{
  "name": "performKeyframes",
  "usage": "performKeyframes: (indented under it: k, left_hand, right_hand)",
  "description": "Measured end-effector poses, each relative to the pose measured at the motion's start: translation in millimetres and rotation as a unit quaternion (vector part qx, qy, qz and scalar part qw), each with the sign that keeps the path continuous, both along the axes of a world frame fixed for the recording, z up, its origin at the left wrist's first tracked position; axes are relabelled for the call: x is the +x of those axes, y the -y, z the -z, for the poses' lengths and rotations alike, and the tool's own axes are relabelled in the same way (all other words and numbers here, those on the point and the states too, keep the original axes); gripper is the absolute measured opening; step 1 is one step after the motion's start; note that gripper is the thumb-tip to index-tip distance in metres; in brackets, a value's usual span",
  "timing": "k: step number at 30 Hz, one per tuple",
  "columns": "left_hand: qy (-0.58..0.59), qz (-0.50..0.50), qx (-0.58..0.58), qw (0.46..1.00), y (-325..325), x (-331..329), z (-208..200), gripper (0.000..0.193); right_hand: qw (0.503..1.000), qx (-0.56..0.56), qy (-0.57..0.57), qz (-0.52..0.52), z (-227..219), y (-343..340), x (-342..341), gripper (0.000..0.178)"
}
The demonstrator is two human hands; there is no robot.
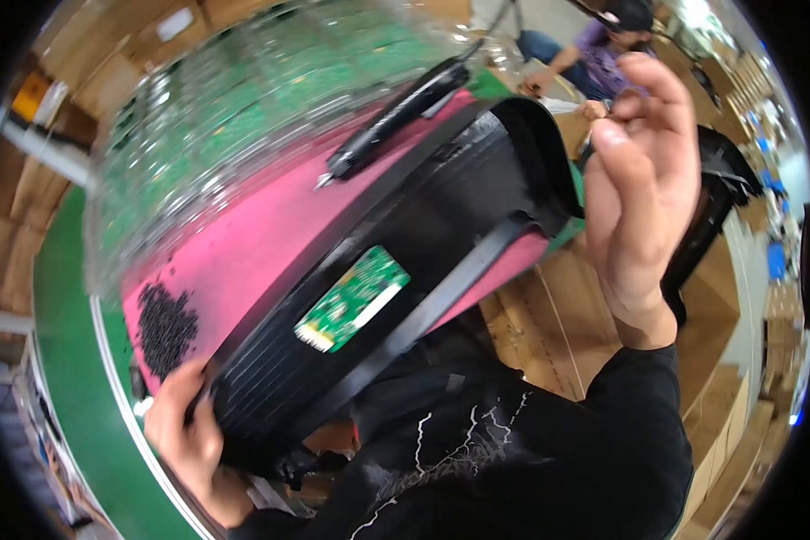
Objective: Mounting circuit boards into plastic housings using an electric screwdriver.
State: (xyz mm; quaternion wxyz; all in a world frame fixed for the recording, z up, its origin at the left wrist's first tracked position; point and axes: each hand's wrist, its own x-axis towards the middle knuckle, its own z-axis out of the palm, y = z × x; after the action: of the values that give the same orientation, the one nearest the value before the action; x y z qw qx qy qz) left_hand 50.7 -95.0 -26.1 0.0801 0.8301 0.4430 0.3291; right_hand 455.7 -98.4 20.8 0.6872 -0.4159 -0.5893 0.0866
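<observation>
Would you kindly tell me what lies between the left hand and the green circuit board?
In the head view, only the ribbed floor of the black housing lies between the left hand and the green circuit board.

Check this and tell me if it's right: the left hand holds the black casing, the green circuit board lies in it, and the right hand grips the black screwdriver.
One part is wrong: the head view shows the right hand raised, apart from the black screwdriver. The left hand does hold the black casing, with the green circuit board in it.
</observation>
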Motion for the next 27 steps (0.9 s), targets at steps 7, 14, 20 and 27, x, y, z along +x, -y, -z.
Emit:
performKeyframes:
  k: [7,14,20,27]
  left_hand:
    - [0.191,-0.394,0.281,0.854,34,-88,43,0.032]
    - [0.618,-0.234,0.214,0.719,18,-64,14,0.002]
    - [0.647,-0.133,0.104,0.744,38,-157,29,0.009]
    - [0.820,-0.256,0.140,0.493,20,-206,40,0.024]
  right_hand:
    - [0.895,0.038,0.167,0.412,12,51,149,0.042]
    - [0.678,-0.145,0.368,0.620,79,112,307,0.061]
    - [0.615,-0.300,0.406,0.606,115,116,353,0.051]
    - [0.739,-0.243,0.388,0.494,121,125,390,0.027]
